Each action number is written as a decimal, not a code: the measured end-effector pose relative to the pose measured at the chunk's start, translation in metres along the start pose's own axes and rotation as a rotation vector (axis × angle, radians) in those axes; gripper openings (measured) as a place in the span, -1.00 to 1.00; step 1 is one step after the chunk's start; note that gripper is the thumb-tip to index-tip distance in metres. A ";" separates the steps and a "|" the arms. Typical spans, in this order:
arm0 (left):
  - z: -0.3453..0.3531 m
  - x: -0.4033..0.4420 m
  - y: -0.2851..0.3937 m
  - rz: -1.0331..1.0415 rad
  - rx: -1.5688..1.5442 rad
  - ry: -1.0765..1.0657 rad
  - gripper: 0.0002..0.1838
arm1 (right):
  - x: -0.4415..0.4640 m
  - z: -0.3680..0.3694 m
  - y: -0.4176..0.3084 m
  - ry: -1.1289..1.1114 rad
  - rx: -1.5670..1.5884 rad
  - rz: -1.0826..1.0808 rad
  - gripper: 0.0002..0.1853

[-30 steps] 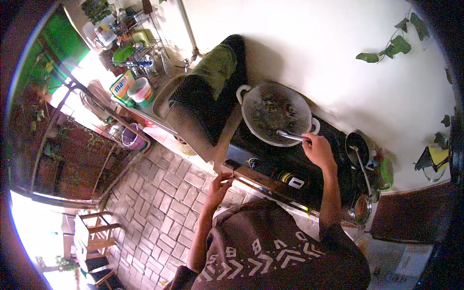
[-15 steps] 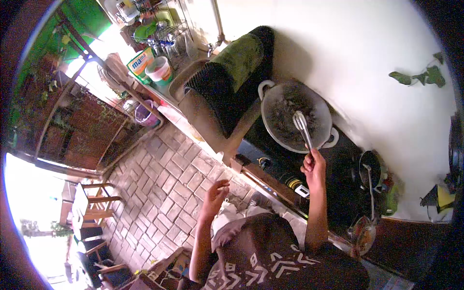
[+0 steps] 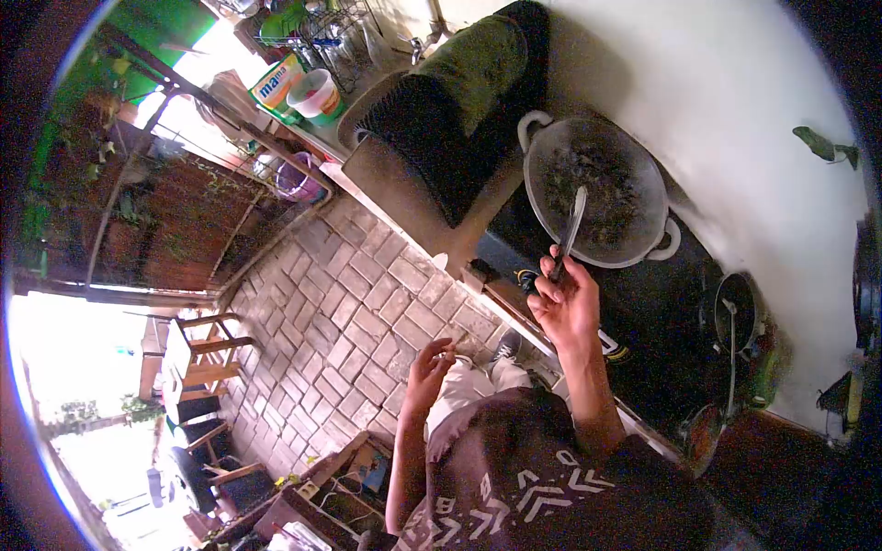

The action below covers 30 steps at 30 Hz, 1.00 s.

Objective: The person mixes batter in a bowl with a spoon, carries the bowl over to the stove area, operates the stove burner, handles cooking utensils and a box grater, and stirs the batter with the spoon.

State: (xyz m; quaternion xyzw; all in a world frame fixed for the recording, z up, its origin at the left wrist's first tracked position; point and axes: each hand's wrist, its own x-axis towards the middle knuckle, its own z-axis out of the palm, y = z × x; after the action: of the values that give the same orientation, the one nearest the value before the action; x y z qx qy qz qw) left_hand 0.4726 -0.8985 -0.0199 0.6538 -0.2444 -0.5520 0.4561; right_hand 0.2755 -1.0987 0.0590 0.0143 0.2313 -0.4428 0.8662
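My right hand (image 3: pixel 570 303) is closed around a pair of metal tongs (image 3: pixel 575 219). The tips of the tongs reach over the inside of a large grey wok (image 3: pixel 657 179) with two pale loop handles. Dark, shredded-looking food (image 3: pixel 597 179) lies in the wok; I cannot make out its kind. The wok sits on a black stove (image 3: pixel 657 308). Loosely curled and holding nothing visible, my left hand (image 3: pixel 429 372) hovers in front of my body above the paved floor, apart from the counter.
A dark and green cloth-like bundle (image 3: pixel 432 110) lies beside the wok. Further along the counter stand a plastic tub (image 3: pixel 315 97) and a green "mama" pouch (image 3: pixel 277 87). A small pan (image 3: pixel 740 312) and a ladle (image 3: pixel 732 358) are at the right. Wooden chairs (image 3: pixel 207 349) stand on the brick floor (image 3: pixel 322 303).
My right hand has moved left toward the counter's front edge, turning the tongs to a different angle over the wok. The whole view has shifted slightly. My left hand stays much the same.
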 end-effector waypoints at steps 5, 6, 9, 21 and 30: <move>-0.003 -0.005 0.026 0.074 0.046 -0.028 -0.59 | 0.016 0.022 0.036 -0.011 0.033 -0.023 -0.82; -0.004 -0.007 0.034 0.088 0.022 -0.026 -0.60 | 0.020 0.029 0.047 0.050 0.026 -0.018 -0.82; -0.017 0.001 0.038 0.174 -0.039 -0.029 -0.60 | 0.034 0.039 0.074 0.024 0.010 -0.015 -0.83; -0.055 0.050 0.088 0.318 0.020 -0.137 -0.61 | 0.057 0.032 0.067 0.106 0.046 -0.214 -0.80; -0.053 0.058 0.093 0.332 0.120 -0.226 -0.56 | 0.065 0.025 0.063 -0.013 0.106 -0.203 -0.76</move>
State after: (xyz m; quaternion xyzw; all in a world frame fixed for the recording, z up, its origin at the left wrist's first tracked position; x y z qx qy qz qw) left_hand 0.5553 -0.9723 0.0303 0.5645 -0.4308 -0.5237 0.4707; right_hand 0.3668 -1.1156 0.0434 0.0340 0.2021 -0.5399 0.8164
